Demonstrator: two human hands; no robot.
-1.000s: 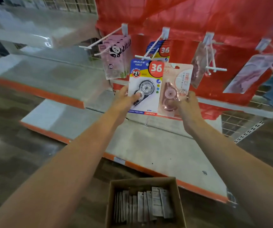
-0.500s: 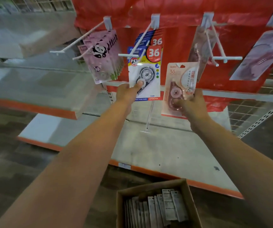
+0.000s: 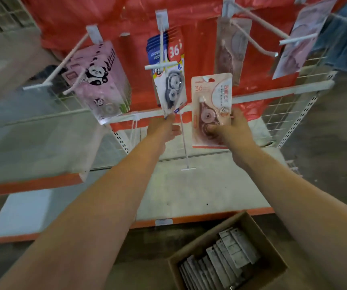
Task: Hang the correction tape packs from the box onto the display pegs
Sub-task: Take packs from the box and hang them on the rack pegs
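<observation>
The left hand pinches the bottom corner of the blue pack, which hangs on the centre peg at 12 o'clock. The right hand grips the pink pack just beside it. Best to slide the blue pack fully back, then aim the pink pack's hole at the empty peg at 1 o'clock.

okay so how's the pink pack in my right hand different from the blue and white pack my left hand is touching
The pink pack is pale pink with a pinkish dispenser; the blue and white pack has a red 36 badge and a dark dispenser. The pink pack is off any peg, gripped low by the right hand; the blue and white pack hangs on a peg, tilted, with the left hand at its bottom edge. Both are carded correction tapes marked 36.
</observation>
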